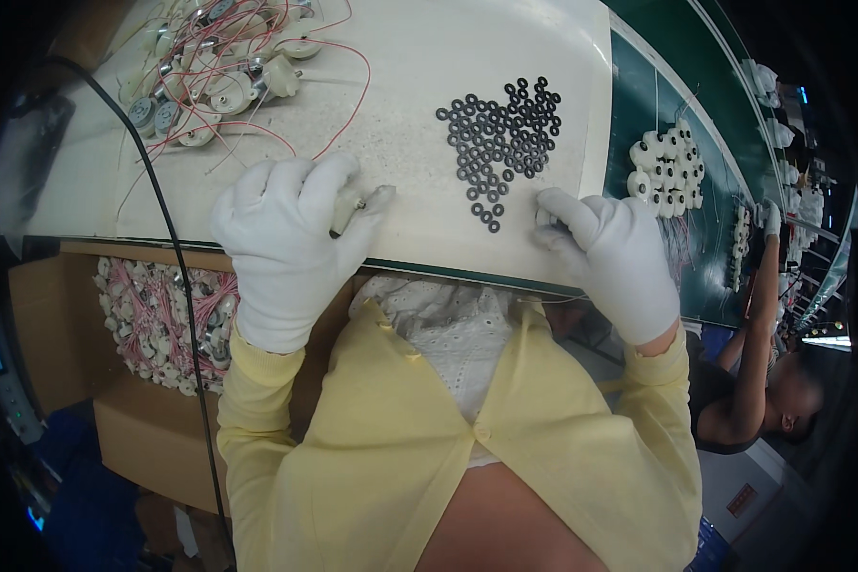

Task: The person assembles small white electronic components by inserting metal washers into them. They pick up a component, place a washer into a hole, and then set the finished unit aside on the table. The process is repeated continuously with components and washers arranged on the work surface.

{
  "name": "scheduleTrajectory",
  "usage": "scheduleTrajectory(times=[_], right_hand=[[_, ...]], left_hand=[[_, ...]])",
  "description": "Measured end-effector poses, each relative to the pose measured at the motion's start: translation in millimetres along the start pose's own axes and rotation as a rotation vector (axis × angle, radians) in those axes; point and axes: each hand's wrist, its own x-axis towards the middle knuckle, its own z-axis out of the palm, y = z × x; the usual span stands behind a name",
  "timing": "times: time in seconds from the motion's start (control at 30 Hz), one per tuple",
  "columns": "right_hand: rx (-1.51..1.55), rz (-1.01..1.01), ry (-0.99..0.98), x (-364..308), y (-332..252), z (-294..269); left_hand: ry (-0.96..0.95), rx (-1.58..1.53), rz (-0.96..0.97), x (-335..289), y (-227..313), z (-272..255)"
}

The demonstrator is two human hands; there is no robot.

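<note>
My left hand, in a white glove, is at the front edge of the white work surface. Its fingers and thumb are closed around a small white geared motor, whose little shaft points up; most of it is hidden by the glove. At the right, my white-gloved right hand has its fingers curled together at the table edge. Something pale shows at the fingertips, too covered to name, and a thin wire runs below that hand. Between and beyond the hands lie many loose black rings, flat on the surface.
A heap of white geared motors with red wires lies at the far left. Rows of motors with black rings stand on the green table at right. A cardboard box of motors is below left. A black cable hangs across; another person works at right.
</note>
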Motion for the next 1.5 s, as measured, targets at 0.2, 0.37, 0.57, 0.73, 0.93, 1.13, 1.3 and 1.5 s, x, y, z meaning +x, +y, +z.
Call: scheduleTrajectory(times=[0.2,0.37,0.57,0.73,0.93,1.13,1.3,1.5], right_hand=[[0.157,0.045,0.007,1,3,6],[0.870,0.300,0.096,-17,10,23],[0.603,0.555,0.176,-45,18,35],[0.548,0.648,0.212,-58,28,29],[0.218,0.363,0.267,-55,20,24],[0.322,0.390,0.312,-62,29,11],[0.199,0.610,0.458,-103,106,-26],[0.238,0.810,0.073,-141,231,-10]], left_hand=[[-0.013,0.002,-0.008,1,1,-1],[0.016,-0.011,0.009,0,0,1],[0.036,-0.033,0.026,2,1,2],[0.004,-0.008,0.007,0,2,-1],[-0.013,-0.037,0.007,4,4,-2],[-0.015,-0.004,0.031,3,6,-5],[-0.039,-0.003,0.039,4,7,-6],[0.015,0.011,0.091,5,4,0]])
